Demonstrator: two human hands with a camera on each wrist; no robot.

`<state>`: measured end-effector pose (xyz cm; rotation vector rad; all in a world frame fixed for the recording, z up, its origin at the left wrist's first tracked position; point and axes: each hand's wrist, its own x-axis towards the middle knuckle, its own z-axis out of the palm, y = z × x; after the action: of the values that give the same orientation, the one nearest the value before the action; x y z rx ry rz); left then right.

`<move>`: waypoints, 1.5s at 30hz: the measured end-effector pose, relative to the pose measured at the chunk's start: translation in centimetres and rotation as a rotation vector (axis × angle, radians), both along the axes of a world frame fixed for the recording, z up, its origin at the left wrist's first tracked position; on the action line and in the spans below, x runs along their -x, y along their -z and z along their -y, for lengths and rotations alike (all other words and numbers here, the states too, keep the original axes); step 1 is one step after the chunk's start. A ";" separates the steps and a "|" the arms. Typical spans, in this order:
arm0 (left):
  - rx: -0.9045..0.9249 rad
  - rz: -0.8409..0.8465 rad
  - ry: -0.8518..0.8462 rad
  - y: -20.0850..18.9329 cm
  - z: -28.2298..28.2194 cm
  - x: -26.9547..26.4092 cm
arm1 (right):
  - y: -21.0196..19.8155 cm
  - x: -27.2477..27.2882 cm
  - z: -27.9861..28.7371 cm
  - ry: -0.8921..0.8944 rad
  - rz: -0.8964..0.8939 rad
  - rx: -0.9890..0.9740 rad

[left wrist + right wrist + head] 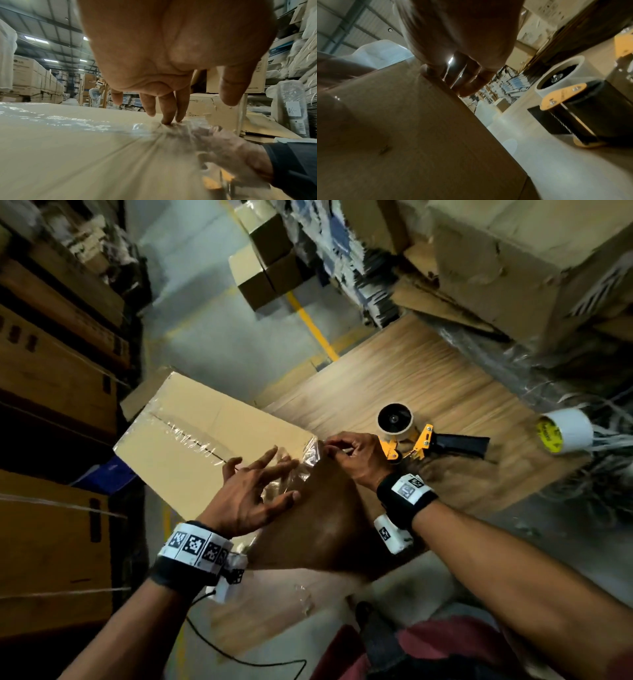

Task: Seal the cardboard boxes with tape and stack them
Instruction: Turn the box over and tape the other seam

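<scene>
A cardboard box lies on the wooden table, with clear tape wrinkled along its top seam. The tape's loose end bunches at the box's near right edge. My left hand hovers over that end, fingers spread and straight. In the left wrist view its fingertips touch the tape. My right hand curls over the box's corner and pinches the tape end there. The right wrist view shows these fingers bent on the box edge. A yellow and black tape dispenser lies just right of that hand.
A spare tape roll lies at the table's right side. Stacked cartons stand along the left, and worn boxes sit beyond the table. More boxes stand on the floor by a yellow line. A black cable trails below my left wrist.
</scene>
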<state>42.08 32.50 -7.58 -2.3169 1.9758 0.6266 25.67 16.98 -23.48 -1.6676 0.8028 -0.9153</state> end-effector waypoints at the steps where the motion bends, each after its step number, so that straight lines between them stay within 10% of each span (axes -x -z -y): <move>1: -0.007 -0.022 0.001 0.1 0.4 -0.5 | -0.2 -0.3 0.4 0.048 -0.007 0.006; 18: -0.025 -0.039 0.086 1.4 1.0 -2.6 | -2.3 -1.1 -3.9 0.409 0.167 -0.148; 26: -0.030 -0.045 0.068 1.3 1.2 -2.5 | -2.5 -1.9 0.8 0.040 0.208 -0.393; 35: -0.013 -0.089 0.023 0.3 1.0 -2.4 | -1.3 -0.7 2.7 -0.080 0.046 -0.193; 45: 0.332 -0.266 -0.326 1.0 -7.1 -5.9 | -1.3 -3.1 0.5 -0.152 -0.104 0.524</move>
<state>47.94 39.56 -8.61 -2.9354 1.9449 0.7022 28.80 16.49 -22.14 -2.2132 0.5166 -0.9921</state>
